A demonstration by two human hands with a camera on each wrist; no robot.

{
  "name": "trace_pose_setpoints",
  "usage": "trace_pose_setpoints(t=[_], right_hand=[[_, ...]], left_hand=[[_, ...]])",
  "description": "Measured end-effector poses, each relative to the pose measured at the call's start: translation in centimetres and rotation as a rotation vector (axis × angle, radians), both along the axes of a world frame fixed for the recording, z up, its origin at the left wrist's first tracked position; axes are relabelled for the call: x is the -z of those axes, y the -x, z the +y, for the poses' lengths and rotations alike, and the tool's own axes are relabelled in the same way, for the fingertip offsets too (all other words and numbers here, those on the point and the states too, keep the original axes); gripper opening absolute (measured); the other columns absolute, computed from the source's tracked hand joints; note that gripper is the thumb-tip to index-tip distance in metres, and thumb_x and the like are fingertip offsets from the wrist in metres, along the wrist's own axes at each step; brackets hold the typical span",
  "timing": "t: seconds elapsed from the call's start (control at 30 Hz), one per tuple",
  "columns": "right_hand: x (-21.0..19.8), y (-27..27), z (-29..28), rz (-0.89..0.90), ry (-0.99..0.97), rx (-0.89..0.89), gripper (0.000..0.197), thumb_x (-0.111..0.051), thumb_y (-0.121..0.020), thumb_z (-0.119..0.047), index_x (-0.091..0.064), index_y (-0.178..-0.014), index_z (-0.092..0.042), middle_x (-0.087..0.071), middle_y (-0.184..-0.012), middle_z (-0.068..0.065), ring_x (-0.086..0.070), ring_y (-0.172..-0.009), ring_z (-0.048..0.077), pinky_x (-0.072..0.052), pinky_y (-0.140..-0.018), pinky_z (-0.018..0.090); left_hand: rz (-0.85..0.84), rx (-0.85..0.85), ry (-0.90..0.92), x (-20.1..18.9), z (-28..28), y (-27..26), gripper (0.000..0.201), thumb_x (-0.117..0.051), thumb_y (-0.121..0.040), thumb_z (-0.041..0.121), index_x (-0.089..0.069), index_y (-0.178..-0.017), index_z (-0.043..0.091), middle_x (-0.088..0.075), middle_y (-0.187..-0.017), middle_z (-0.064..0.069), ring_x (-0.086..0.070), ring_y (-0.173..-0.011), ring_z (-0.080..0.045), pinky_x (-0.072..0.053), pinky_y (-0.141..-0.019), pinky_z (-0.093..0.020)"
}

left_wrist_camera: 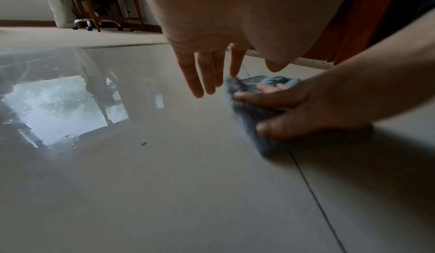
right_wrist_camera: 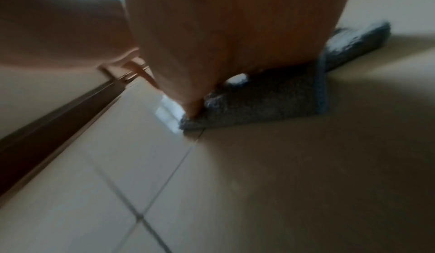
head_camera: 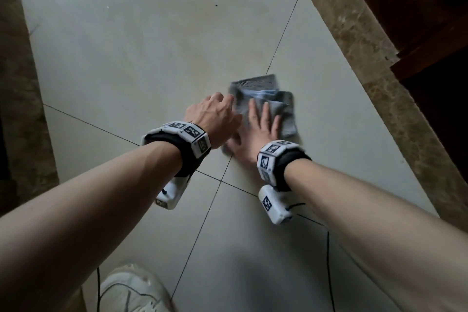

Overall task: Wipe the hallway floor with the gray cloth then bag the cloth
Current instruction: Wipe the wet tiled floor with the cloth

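A crumpled gray cloth (head_camera: 287, 111) lies on the pale tiled floor (head_camera: 152, 58), close to a tile joint. My right hand (head_camera: 255, 132) presses flat on its near part, fingers straight and spread. The left wrist view shows that hand (left_wrist_camera: 306, 108) lying over the cloth (left_wrist_camera: 249, 123). My left hand (head_camera: 217, 111) hovers just left of the cloth with its fingers (left_wrist_camera: 197, 82) straight and pointing down; the index tip is at the cloth's far left corner. In the blurred right wrist view my right palm (right_wrist_camera: 223, 33) rests on the cloth (right_wrist_camera: 270, 104). No bag is in view.
A brown marble strip (head_camera: 379, 71) and a dark wooden door frame (head_camera: 430, 33) run along the right. My white shoe (head_camera: 134, 289) and thin black cables (head_camera: 328, 261) are near the bottom. A wheeled chair and a wooden desk (left_wrist_camera: 98, 15) stand far off.
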State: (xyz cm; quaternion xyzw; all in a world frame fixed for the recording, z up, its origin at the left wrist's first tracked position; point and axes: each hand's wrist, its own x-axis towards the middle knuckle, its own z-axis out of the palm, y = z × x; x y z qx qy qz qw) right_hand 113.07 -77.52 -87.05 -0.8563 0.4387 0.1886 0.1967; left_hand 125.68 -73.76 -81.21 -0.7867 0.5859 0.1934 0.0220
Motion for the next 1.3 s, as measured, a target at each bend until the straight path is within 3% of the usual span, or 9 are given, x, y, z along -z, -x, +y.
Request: trace_pose_setpoints(t=[0.13, 0.33, 0.47, 0.63, 0.73, 0.8, 1.0, 1.17, 1.3], right_hand=[[0.2, 3.0, -2.0, 0.061, 0.051, -0.221, 0.077, -0.027, -0.092, -0.074, 0.010, -0.153, -0.045, 0.027, -0.161, -0.001, 0.028, -0.146, 0.028, 0.013, -0.118, 0.052], [-0.4, 8.4, -10.9, 0.161, 0.020, 0.195, 0.083, -0.030, -0.088, -0.078, 0.011, -0.153, -0.046, 0.021, -0.163, -0.005, 0.018, -0.150, 0.027, 0.005, -0.120, 0.051], [-0.2, 6.1, -11.1, 0.160, -0.005, 0.252, 0.082, -0.036, -0.091, -0.071, 0.010, -0.154, -0.044, 0.022, -0.163, 0.003, 0.020, -0.148, 0.037, 0.005, -0.118, 0.059], [-0.4, 0.2, -5.1, 0.073, 0.002, -0.127, 0.080, -0.035, -0.094, -0.066, 0.014, -0.152, -0.044, 0.029, -0.160, 0.006, 0.028, -0.144, 0.041, 0.008, -0.115, 0.065], [-0.5, -2.4, -1.4, 0.086, -0.035, -0.422, 0.079, -0.033, -0.092, -0.069, 0.012, -0.152, -0.045, 0.030, -0.160, 0.005, 0.030, -0.143, 0.040, 0.010, -0.113, 0.067], [-0.3, -2.4, -1.1, 0.071, -0.044, -0.488, 0.075, -0.031, -0.092, -0.070, 0.009, -0.152, -0.048, 0.027, -0.161, 0.000, 0.030, -0.145, 0.034, 0.011, -0.115, 0.062], [-0.4, 0.2, -8.5, 0.081, -0.013, -0.339, 0.075, -0.032, -0.093, -0.069, 0.007, -0.154, -0.046, 0.021, -0.163, -0.005, 0.023, -0.149, 0.022, 0.008, -0.121, 0.050], [0.1, -0.9, -12.5, 0.100, 0.112, -0.146, 0.078, -0.030, -0.088, -0.078, 0.004, -0.152, -0.050, 0.017, -0.164, -0.001, 0.017, -0.150, 0.028, 0.006, -0.119, 0.055], [0.6, -4.2, -10.0, 0.053, 0.117, -0.085, 0.078, -0.029, -0.089, -0.077, 0.006, -0.153, -0.050, 0.023, -0.162, 0.007, 0.023, -0.147, 0.035, 0.011, -0.115, 0.062]], left_hand=[[0.033, -0.057, 0.018, 0.3, 0.8, -0.6, 0.046, -0.038, -0.097, 0.050, -0.047, -0.131, 0.019, -0.054, -0.123, -0.010, -0.056, -0.111, -0.031, -0.046, -0.078, -0.039], [0.027, -0.056, -0.073, 0.5, 1.1, -1.5, 0.052, -0.033, -0.098, 0.055, -0.044, -0.134, 0.020, -0.051, -0.131, -0.006, -0.054, -0.116, -0.029, -0.041, -0.077, -0.037], [-0.041, -0.021, -0.066, -0.4, -0.5, -2.7, 0.053, -0.033, -0.098, 0.057, -0.045, -0.135, 0.020, -0.051, -0.131, -0.008, -0.054, -0.116, -0.029, -0.040, -0.076, -0.037], [-0.112, -0.004, -0.082, -1.9, -1.8, -3.8, 0.050, -0.036, -0.097, 0.055, -0.048, -0.131, 0.019, -0.053, -0.129, -0.010, -0.054, -0.115, -0.031, -0.043, -0.079, -0.039], [-0.089, -0.086, -0.044, -2.3, -2.3, -4.6, 0.050, -0.035, -0.097, 0.053, -0.048, -0.132, 0.019, -0.054, -0.127, -0.011, -0.056, -0.111, -0.031, -0.042, -0.077, -0.038], [-0.043, -0.175, -0.024, -1.9, -2.0, -5.1, 0.051, -0.034, -0.097, 0.054, -0.047, -0.132, 0.020, -0.053, -0.126, -0.011, -0.057, -0.111, -0.032, -0.045, -0.082, -0.040], [0.059, -0.251, -0.068, 0.3, 3.8, -5.9, 0.052, -0.034, -0.097, 0.055, -0.043, -0.137, 0.023, -0.051, -0.130, -0.007, -0.054, -0.116, -0.031, -0.047, -0.091, -0.044], [0.029, -0.312, -0.089, -0.1, 6.9, -8.2, 0.051, -0.036, -0.099, 0.053, -0.041, -0.140, 0.023, -0.050, -0.134, -0.006, -0.053, -0.119, -0.030, -0.045, -0.090, -0.040], [0.036, -0.392, -0.076, -0.7, 7.9, -9.6, 0.051, -0.035, -0.099, 0.053, -0.041, -0.140, 0.023, -0.049, -0.135, -0.006, -0.051, -0.122, -0.029, -0.042, -0.091, -0.039]])
